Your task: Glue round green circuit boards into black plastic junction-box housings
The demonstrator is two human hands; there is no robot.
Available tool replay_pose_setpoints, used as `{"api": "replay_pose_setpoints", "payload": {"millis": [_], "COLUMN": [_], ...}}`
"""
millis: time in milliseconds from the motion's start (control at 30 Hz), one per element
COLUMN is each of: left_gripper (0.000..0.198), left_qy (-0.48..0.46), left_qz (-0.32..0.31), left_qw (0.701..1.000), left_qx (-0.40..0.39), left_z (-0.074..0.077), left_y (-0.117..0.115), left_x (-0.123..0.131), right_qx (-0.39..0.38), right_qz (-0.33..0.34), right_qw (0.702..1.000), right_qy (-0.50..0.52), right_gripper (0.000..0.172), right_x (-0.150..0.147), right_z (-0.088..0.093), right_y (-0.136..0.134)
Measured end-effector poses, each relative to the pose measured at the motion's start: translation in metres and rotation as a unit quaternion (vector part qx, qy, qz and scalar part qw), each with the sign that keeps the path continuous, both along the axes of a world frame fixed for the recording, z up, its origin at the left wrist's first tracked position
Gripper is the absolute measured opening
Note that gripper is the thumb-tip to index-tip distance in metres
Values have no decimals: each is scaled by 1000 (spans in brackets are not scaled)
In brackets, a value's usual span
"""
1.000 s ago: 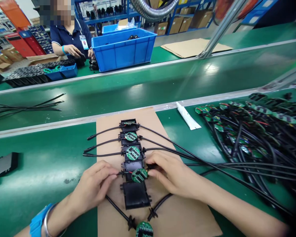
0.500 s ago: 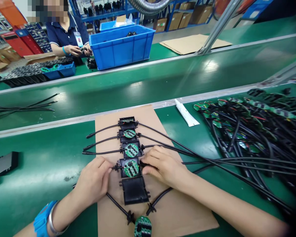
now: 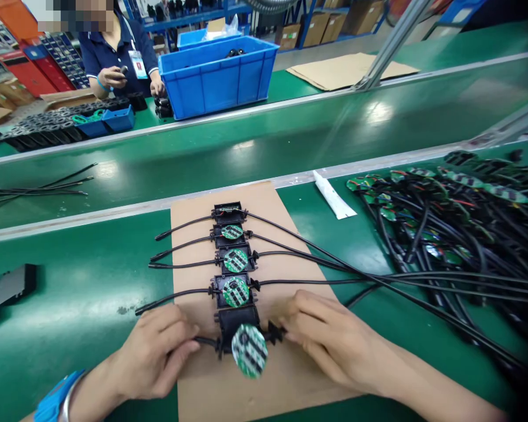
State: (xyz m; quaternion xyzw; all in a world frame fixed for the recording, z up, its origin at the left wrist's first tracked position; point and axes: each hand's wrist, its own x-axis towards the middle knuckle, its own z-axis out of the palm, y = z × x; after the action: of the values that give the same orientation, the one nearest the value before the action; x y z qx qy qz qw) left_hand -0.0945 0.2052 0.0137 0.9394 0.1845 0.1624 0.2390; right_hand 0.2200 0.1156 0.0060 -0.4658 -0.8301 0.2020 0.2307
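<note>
A round green circuit board (image 3: pixel 250 350) with a cable on each side hangs over the nearest black plastic case (image 3: pixel 235 319). My left hand (image 3: pixel 161 351) pinches the board's left cable (image 3: pixel 206 340). On the other side my right hand (image 3: pixel 330 337) is closed on the right cable beside its black grommet (image 3: pixel 274 333); the fingertips are slightly blurred. Farther up the column, several black cases hold round boards, such as this wired circuit board (image 3: pixel 236 292), with cables leaving left and right. All lie on a cardboard sheet (image 3: pixel 220 392).
To the right is a heap of wired boards and black cables (image 3: pixel 449 228). A white tube (image 3: pixel 334 196) lies near the table's back rail. Black parts (image 3: pixel 15 285) sit at left. Across the conveyor (image 3: pixel 255 149) a co-worker (image 3: pixel 118 55) handles parts beside a blue bin (image 3: pixel 217 76).
Both hands have left the fourth case and moved nearer, onto the cables of the closest board. That board has been lifted from the cardboard to over the nearest case.
</note>
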Motion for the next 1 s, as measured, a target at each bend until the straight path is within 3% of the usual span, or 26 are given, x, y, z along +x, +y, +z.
{"api": "replay_pose_setpoints", "payload": {"millis": [200, 300, 400, 467, 533, 567, 633, 700, 767, 833, 933, 1000], "left_gripper": [13, 11, 4, 7, 7, 9, 14, 16, 15, 16, 36, 37], "left_qy": [113, 147, 143, 109, 65, 48, 24, 16, 3, -34, -150, -255], "left_qz": [27, 37, 49, 57, 59, 59, 68, 87, 109, 128, 135, 129], "left_qw": [993, 988, 988, 992, 996, 997, 996, 991, 982, 962, 897, 845], "left_qx": [0, 8, 3, 2, -11, -25, -57, -96, -152, -238, -393, -452], "left_z": [-6, 0, 13, 22, 30, 34, 40, 45, 46, 44, 40, 43], "left_y": [-4, -6, -2, 7, 19, 26, 41, 55, 70, 86, 106, 115], "left_x": [0, 5, 9, 14, 21, 27, 40, 56, 78, 104, 144, 161], "right_qx": [35, 16, -19, 26, 127, 145, 152, 138, 122, 109, 109, 148], "right_qz": [-22, -23, -18, -99, -281, -337, -390, -404, -399, -368, -270, -220], "right_qw": [996, 994, 997, 994, 947, 925, 903, 899, 904, 921, 954, 957], "right_qy": [-84, -104, -69, -49, -87, -94, -98, -94, -90, -62, 67, 117], "right_gripper": [24, 23, 13, 14, 17, 18, 26, 31, 26, 22, 32, 25], "right_x": [-3, -3, 19, 50, 90, 109, 140, 154, 146, 119, 61, 27], "right_z": [-13, 1, 21, 28, 24, 19, 7, -3, -3, 7, 36, 57], "right_y": [5, 6, 30, 63, 99, 116, 140, 150, 150, 146, 142, 144]}}
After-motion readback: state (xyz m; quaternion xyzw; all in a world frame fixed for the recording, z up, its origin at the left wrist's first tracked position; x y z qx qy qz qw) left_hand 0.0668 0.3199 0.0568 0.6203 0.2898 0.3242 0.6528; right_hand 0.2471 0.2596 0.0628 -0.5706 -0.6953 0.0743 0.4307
